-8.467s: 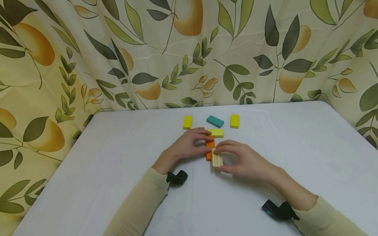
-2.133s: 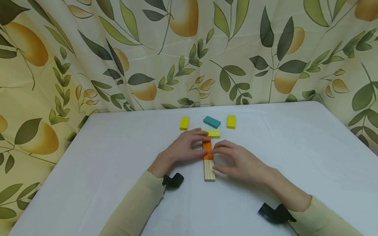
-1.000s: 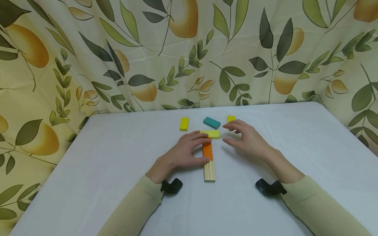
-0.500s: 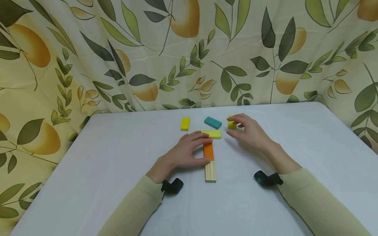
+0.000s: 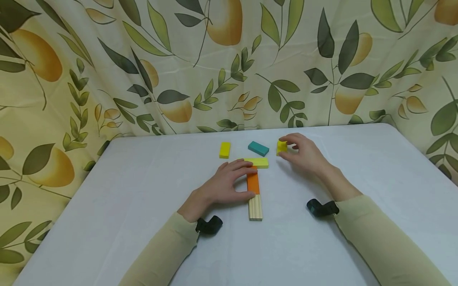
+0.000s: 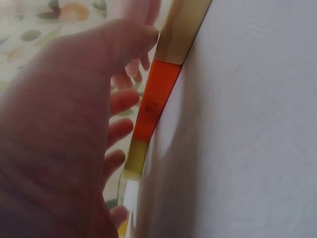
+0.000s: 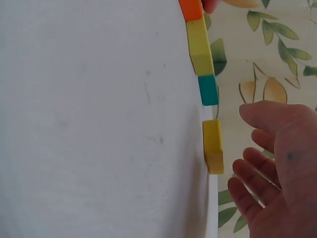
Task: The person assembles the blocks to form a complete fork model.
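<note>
In the head view my left hand [image 5: 223, 184] lies with loosely bent fingers over the left side of an orange block [image 5: 253, 183]. The orange block joins a plain wooden block [image 5: 255, 209] at its near end and a light yellow block [image 5: 260, 163] set crosswise at its far end. My thumb is by the seam between orange and wood. At the back right, my right hand [image 5: 307, 155] has thumb and fingers about a yellow block [image 5: 280, 147]. In the right wrist view, a gap shows between those relaxed fingers and the yellow block [image 7: 213, 144].
A teal block [image 5: 258, 148] lies slanted behind the row, and another yellow block [image 5: 224, 150] lies to its left. All rest on a white-covered table [image 5: 143, 238]. A patterned curtain [image 5: 229, 71] hangs behind the table's back edge.
My right hand has left the wooden block, which now lies in line with the orange one, and moved back to the right-hand yellow block. My left hand has slid slightly nearer, its thumb at the seam.
</note>
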The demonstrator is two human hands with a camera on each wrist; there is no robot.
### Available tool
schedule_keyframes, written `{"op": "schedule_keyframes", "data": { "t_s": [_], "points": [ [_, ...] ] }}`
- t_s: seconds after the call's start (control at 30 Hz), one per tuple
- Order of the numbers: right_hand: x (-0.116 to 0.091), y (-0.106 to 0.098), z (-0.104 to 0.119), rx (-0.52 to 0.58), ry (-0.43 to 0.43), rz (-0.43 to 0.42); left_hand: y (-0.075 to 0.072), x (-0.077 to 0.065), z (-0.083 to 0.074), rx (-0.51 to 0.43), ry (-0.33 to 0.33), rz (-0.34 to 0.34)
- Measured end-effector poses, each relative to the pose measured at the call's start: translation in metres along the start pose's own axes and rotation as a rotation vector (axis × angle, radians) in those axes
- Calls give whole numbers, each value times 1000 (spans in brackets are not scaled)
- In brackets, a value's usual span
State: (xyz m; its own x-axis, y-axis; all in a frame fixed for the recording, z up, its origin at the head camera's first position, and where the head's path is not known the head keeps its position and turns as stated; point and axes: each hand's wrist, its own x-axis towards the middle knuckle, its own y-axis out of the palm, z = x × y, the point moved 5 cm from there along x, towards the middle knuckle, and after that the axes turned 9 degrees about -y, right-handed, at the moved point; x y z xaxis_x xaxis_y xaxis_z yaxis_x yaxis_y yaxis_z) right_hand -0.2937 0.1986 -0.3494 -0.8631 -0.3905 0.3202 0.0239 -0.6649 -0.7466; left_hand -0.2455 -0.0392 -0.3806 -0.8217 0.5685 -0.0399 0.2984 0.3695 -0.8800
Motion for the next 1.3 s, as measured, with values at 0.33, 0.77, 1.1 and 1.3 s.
{"op": "schedule_keyframes", "data": {
  "t_s": [0.33, 0.77, 1.1, 1.3],
  "points": [
    [8, 4, -17, -13, 35, 39, 1, 0, 1, 11, -12, 6],
    [12, 6, -23, -16, 85, 135, 1, 0, 2, 14, -1, 5],
    [12, 9, -25, -27, 119, 183, 1, 1, 1, 12, -17, 12],
    [13, 10, -27, -33, 114, 189, 0, 0, 0, 5, -19, 14]
  ]
}}
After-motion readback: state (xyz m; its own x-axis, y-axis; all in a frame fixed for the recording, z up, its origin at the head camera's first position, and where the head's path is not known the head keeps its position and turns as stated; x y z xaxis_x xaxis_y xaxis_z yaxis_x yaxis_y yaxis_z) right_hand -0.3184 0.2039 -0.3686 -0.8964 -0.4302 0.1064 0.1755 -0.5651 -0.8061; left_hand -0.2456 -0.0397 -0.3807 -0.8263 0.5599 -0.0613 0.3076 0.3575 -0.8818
